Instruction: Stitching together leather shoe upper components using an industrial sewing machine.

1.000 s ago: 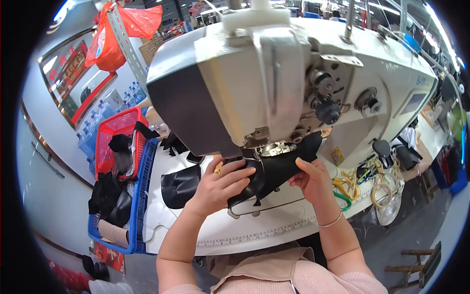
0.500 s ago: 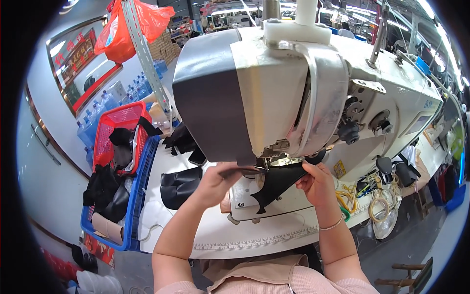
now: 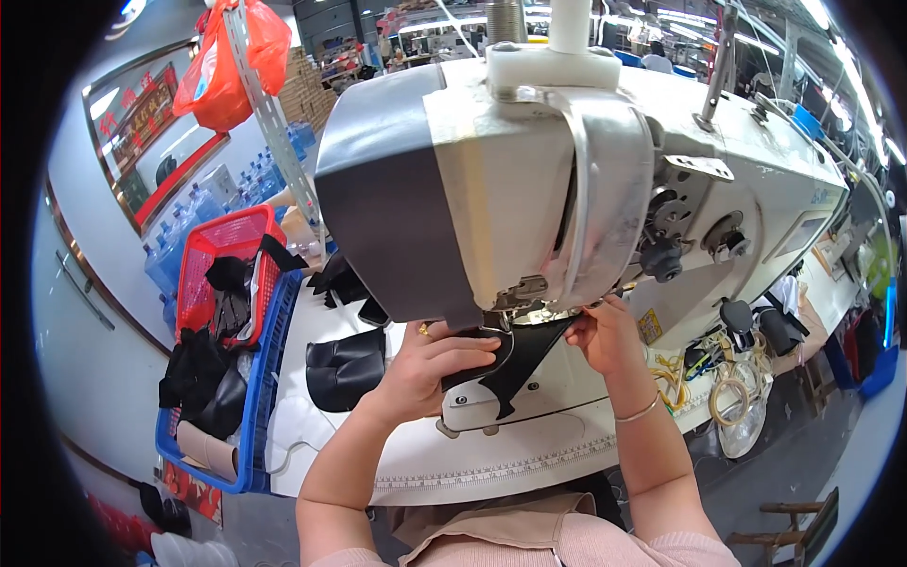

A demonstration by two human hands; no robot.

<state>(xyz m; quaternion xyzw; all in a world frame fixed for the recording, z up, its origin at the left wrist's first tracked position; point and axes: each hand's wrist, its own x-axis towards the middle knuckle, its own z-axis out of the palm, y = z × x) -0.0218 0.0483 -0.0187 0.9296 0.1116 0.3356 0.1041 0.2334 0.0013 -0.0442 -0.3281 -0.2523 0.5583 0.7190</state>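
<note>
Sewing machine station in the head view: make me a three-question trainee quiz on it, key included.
1. True or false: the red basket is to the left of the sewing machine.
2. Which wrist wears a bracelet: (a) left, (b) right, (c) both?
3. Fill in: the left hand rests on ____-coloured material.

Key: 1 true; 2 b; 3 black.

left hand now laid flatter on black piece, lifted edge lowered, right hand farther back

L hand, R hand on blk pc at sewing mach.
</note>
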